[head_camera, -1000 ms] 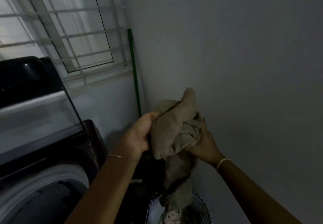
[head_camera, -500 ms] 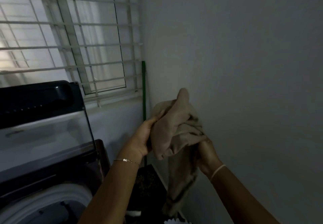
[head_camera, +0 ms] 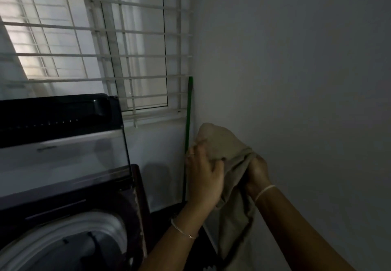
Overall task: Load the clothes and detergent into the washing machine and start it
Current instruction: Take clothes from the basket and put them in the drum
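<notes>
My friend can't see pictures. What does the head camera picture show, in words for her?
Two hands, the left hand and the right hand, hold up a bunched beige garment in a dim corner by a white wall. Low on the left, a top-loading washing machine stands with its lid raised, below a barred window. A green pole leans in the corner.

Your way into the washing machine drum [head_camera: 69,241] is open from above, since the raised lid [head_camera: 61,150] stands upright behind the drum mouth and blocks only the far side. Right of the drum, the gap is narrow: a green pole [head_camera: 188,135] leans in the corner, and the bare wall [head_camera: 296,80] closes that side, close to your hands.
</notes>
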A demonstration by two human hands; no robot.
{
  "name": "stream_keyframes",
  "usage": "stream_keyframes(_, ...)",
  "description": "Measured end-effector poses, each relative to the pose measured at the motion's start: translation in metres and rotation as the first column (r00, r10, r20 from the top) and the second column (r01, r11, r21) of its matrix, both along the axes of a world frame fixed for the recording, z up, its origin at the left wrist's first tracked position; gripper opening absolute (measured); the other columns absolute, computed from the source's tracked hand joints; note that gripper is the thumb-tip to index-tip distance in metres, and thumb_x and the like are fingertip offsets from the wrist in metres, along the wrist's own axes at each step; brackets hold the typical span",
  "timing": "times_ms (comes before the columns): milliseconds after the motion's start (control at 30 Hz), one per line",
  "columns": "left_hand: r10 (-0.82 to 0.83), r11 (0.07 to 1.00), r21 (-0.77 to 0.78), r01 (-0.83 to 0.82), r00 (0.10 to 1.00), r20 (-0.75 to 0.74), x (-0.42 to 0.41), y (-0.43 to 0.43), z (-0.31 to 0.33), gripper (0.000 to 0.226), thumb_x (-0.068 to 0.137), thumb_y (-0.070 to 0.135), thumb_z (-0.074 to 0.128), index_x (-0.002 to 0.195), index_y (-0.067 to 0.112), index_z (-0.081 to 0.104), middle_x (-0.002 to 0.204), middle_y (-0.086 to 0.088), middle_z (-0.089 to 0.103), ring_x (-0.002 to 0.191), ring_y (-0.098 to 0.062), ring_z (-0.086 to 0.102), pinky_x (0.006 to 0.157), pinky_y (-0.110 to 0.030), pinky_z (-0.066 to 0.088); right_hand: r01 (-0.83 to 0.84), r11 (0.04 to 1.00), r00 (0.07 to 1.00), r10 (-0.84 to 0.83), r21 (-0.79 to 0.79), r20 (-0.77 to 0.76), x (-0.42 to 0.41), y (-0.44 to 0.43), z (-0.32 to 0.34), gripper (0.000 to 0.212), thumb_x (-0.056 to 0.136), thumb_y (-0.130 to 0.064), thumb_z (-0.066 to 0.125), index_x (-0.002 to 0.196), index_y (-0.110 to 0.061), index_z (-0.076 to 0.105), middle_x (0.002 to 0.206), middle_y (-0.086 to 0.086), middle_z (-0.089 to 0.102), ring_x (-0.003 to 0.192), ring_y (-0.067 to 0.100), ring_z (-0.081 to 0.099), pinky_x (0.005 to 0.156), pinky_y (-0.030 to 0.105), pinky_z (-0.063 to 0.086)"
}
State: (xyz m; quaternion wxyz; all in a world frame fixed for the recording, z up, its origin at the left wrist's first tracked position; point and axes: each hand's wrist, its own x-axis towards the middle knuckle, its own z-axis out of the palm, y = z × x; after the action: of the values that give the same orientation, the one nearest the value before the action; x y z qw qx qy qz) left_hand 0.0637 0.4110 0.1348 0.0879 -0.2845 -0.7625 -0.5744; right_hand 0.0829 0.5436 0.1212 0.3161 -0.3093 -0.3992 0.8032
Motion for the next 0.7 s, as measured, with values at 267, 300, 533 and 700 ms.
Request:
stream_keyframes(267, -0.130, 0.841, -0.507, 0.190, 0.980, 0.151, 0.000, 0.018, -0.038, 0.149, 0.056, 0.065, 0.074, 0.141, 0.014, -0.037, 0.150, -0.006, -0.040, 0.138, -0.022, -0.037, 0.118, -0.053, -0.006, -0.071, 0.984, 0.996, 0.062, -0.166, -0.060, -0.003, -0.009, 0.031, 0.047, 0.103, -0.034, 0.027, 0.125, -0.003, 0.056, 0.112, 0.010, 0.060, 0.087, 0.026, 0.056, 0.094, 0.037, 0.041)
stream_keyframes(300, -0.137, 0.836, -0.508, 0.208, 0.975, 0.175, -0.001, 0.021, -0.041, 0.153, 0.053, 0.065, 0.076, 0.139, 0.013, -0.039, 0.150, -0.005, -0.040, 0.139, -0.021, -0.035, 0.118, -0.054, -0.004, -0.075, 0.984, 0.997, 0.068, -0.163, -0.045, -0.004, -0.010, 0.034, 0.048, 0.103, -0.035, 0.028, 0.123, -0.003, 0.057, 0.106, 0.009, 0.061, 0.084, 0.024, 0.056, 0.090, 0.037, 0.041)
stream_keyframes(533, 0.108, 0.894, -0.448, 0.026, 0.956, 0.272, -0.006, 0.046, -0.038, 0.135, 0.067, 0.055, 0.072, 0.146, 0.009, -0.027, 0.159, -0.010, -0.014, 0.148, -0.025, -0.003, 0.120, -0.041, 0.011, -0.288, 0.956, 0.943, 0.274, 0.049, 0.188, -0.009, -0.021, 0.037, 0.043, 0.102, -0.030, 0.030, 0.135, -0.010, 0.047, 0.126, 0.008, 0.057, 0.104, 0.024, 0.057, 0.093, 0.037, 0.047)
stream_keyframes(700, 0.238, 0.967, -0.176, -0.187, 0.909, 0.342, -0.004, 0.054, -0.038, 0.071, 0.085, 0.033, 0.058, 0.142, 0.004, 0.027, 0.141, -0.016, 0.045, 0.125, -0.031, 0.048, 0.093, -0.031, 0.040, -0.413, 0.764, 0.890, 0.223, 0.495, 0.398, -0.004, -0.031, 0.038, 0.049, 0.095, -0.012, 0.038, 0.144, -0.014, 0.032, 0.134, 0.004, 0.048, 0.112, 0.023, 0.051, 0.094, 0.032, 0.044)
